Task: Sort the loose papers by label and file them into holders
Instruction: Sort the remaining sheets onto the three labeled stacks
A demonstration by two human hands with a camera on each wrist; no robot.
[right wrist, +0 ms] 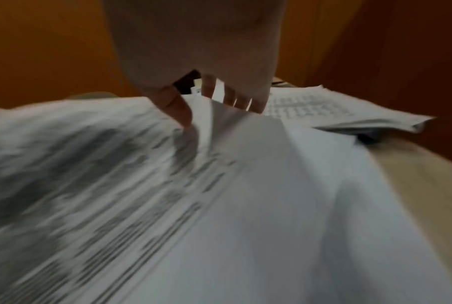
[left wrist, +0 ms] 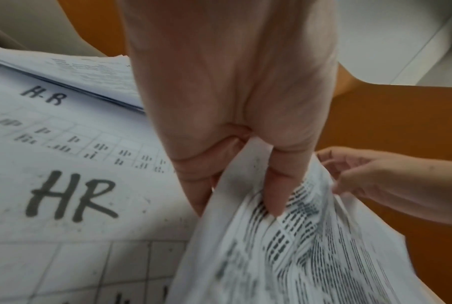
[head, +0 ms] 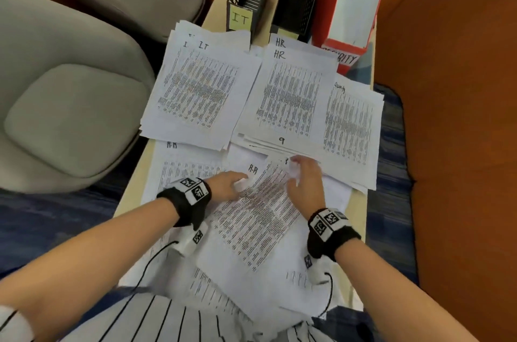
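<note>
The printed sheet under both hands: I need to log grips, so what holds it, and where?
Both hold the printed sheet: left hand pinches its far left edge, right hand its far corner.

We've got the head cam looking steeply down from above at the narrow pale wooden tabletop [head: 215, 10], far end at top of frame, both forearms reaching in from below. Left wrist cam sits v. close behind the left hand [left wrist: 235, 98], facing along the fingers [left wrist: 276, 197] twd the printed white paper sheet [left wrist: 310, 246]; the right hand [left wrist: 370, 174] shows at its right edge. Right wrist cam is equally close, low over the same sheet [right wrist: 245, 205], heavily blurred. All 3 views share that sheet [head: 257, 218]; we also see both hands in head cam: left [head: 226, 185], right [head: 305, 182].
</note>
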